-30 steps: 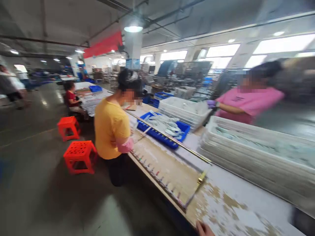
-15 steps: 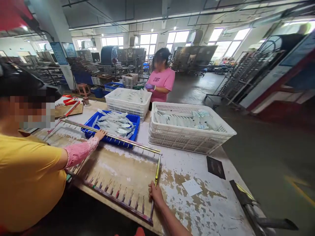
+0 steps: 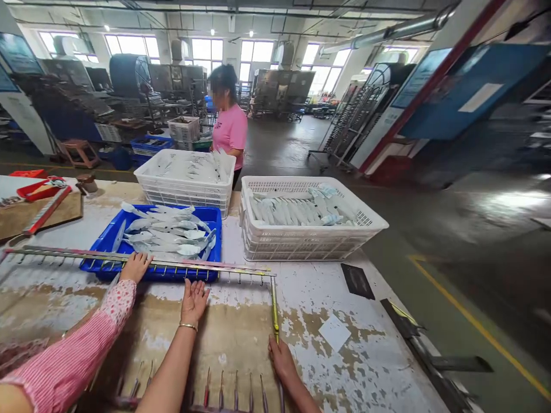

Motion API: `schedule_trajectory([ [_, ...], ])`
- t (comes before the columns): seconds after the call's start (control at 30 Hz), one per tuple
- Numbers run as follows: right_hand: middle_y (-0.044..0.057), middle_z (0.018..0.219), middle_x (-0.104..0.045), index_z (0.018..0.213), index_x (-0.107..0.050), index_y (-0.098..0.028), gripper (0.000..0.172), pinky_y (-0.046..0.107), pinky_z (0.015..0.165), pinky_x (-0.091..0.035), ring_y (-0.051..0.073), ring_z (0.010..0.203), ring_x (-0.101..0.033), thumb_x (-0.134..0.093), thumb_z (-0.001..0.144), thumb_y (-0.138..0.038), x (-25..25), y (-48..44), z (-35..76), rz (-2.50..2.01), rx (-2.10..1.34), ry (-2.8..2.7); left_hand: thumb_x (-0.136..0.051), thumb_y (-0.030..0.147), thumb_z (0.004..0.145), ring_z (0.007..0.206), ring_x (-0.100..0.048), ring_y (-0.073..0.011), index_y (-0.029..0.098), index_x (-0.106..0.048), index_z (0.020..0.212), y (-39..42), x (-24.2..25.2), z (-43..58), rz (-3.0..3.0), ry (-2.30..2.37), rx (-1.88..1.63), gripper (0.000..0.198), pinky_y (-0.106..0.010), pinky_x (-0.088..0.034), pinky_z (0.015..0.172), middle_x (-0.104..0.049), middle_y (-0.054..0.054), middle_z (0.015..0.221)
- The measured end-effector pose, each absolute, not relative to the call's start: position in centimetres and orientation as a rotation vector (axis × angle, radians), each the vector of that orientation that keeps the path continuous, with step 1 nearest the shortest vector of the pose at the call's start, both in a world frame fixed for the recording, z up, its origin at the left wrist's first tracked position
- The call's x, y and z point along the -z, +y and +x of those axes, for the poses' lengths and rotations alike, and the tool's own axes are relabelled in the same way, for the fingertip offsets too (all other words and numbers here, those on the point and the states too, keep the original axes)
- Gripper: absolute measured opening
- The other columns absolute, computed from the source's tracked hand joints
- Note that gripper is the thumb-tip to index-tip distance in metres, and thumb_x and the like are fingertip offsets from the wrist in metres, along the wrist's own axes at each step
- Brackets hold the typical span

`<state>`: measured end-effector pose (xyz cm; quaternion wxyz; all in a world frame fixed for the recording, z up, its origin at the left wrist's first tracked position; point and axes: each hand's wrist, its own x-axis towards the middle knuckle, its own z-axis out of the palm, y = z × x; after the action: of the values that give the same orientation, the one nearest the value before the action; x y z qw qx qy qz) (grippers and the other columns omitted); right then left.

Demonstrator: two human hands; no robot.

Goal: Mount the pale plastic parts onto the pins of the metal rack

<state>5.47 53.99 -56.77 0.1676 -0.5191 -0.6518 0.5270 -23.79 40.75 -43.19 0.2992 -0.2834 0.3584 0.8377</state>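
Note:
A long metal frame [image 3: 241,267] lies over the table, with small hooks along its far bar. My right hand [image 3: 282,358] is closed round the frame's right side bar, just below its yellow section. My left hand [image 3: 194,298], with a bracelet at the wrist, is just below the far bar, palm turned up and fingers apart, holding nothing. Slim upright pins [image 3: 236,390] stand along the near bar. Behind the far bar, a blue tray [image 3: 217,221] is heaped with pale fish-shaped pieces [image 3: 172,232]. A co-worker's hand [image 3: 135,267] in a pink sleeve rests on the far bar.
Two white crates [image 3: 297,245] [image 3: 185,192] of similar pale pieces stand at the back. A black plate [image 3: 357,281] and a white paper [image 3: 334,332] lie on the right. A co-worker in pink [image 3: 230,129] stands beyond the table. Red trays [image 3: 41,188] lie at far left.
My left hand has come into view below the far bar. My view has turned to the right, and the co-worker in yellow is now mostly out of it. My right hand keeps its hold.

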Motion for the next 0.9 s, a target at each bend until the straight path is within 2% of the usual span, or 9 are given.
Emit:
schedule_trajectory([
  [0.17,0.009,0.059,-0.061,0.055,-0.051,-0.025,0.089,0.041,0.065,-0.042,0.028,0.062,-0.056,-0.026,0.061,-0.109,56.5,53.8,5.5,-1.513,-1.445,-1.924,-0.055,0.04,0.101,0.13,-0.063,-0.0207,0.025,-0.066,0.081,43.2,44.1,-25.4,-0.798,0.891,-2.248,0.026,-0.035,-0.058,0.098,-0.07,-0.007,0.113],
  [0.3,0.01,0.063,-0.062,0.058,-0.053,-0.024,0.087,0.04,0.066,-0.043,0.028,0.066,-0.057,-0.027,0.064,-0.107,56.4,53.6,5.7,-1.555,-1.454,-1.923,-0.052,0.034,0.102,0.13,-0.062,-0.0214,0.027,-0.07,0.078,44.1,44.5,-25.8,-0.749,0.842,-2.282,0.031,-0.038,-0.059,0.098,-0.073,-0.006,0.103],
  [0.43,0.011,0.065,-0.063,0.059,-0.053,-0.024,0.08,0.04,0.067,-0.045,0.029,0.068,-0.059,-0.03,0.07,-0.101,56.3,53.9,5.5,-1.578,-1.427,-1.943,-0.05,0.028,0.102,0.127,-0.064,-0.022,0.027,-0.072,0.074,44.4,44.9,-26.4,-0.675,0.903,-2.265,0.035,-0.036,-0.062,0.092,-0.075,-0.004,0.098],
  [0.53,0.01,0.068,-0.063,0.062,-0.054,-0.025,0.074,0.04,0.07,-0.046,0.028,0.07,-0.06,-0.032,0.075,-0.094,55.8,54.7,4.6,-1.541,-1.395,-1.948,-0.054,0.032,0.102,0.12,-0.068,-0.0217,0.026,-0.074,0.082,44.2,45.2,-26.5,-0.701,0.874,-2.267,0.029,-0.036,-0.064,0.092,-0.075,-0.005,0.102],
  [0.63,0.009,0.069,-0.062,0.064,-0.054,-0.025,0.067,0.04,0.072,-0.047,0.027,0.072,-0.06,-0.036,0.076,-0.088,54.9,55.7,3.2,-1.488,-1.41,-1.968,-0.053,0.035,0.104,0.114,-0.07,-0.0177,0.024,-0.072,0.093,44.1,45.1,-26.4,-0.696,0.839,-2.288,0.025,-0.039,-0.062,0.1,-0.074,-0.007,0.109],
  [0.7,0.01,0.068,-0.062,0.064,-0.052,-0.025,0.062,0.041,0.074,-0.048,0.028,0.072,-0.06,-0.037,0.077,-0.084,54.5,56.4,2.2,-1.479,-1.417,-1.984,-0.053,0.034,0.105,0.106,-0.072,-0.0148,0.022,-0.07,0.093,44.0,44.8,-26.5,-0.703,0.869,-2.248,0.024,-0.039,-0.062,0.1,-0.075,-0.006,0.107],
  [0.8,0.011,0.067,-0.062,0.063,-0.051,-0.025,0.059,0.043,0.073,-0.048,0.03,0.071,-0.06,-0.035,0.079,-0.08,54.6,56.8,1.4,-1.446,-1.387,-2.046,-0.054,0.023,0.104,0.087,-0.074,-0.0128,0.018,-0.064,0.082,43.2,44.2,-26.5,-0.756,0.975,-2.113,0.024,-0.031,-0.065,0.087,-0.074,-0.005,0.093],
  [0.9,0.011,0.066,-0.062,0.063,-0.051,-0.025,0.056,0.043,0.07,-0.049,0.031,0.068,-0.062,-0.039,0.079,-0.077,55.4,56.7,2.0,-1.454,-1.42,-2.061,-0.056,0.013,0.101,0.078,-0.075,-0.0161,0.014,-0.064,0.081,40.7,43.6,-25.7,-0.789,1.025,-2.037,0.021,-0.028,-0.065,0.07,-0.074,-0.008,0.087],
])
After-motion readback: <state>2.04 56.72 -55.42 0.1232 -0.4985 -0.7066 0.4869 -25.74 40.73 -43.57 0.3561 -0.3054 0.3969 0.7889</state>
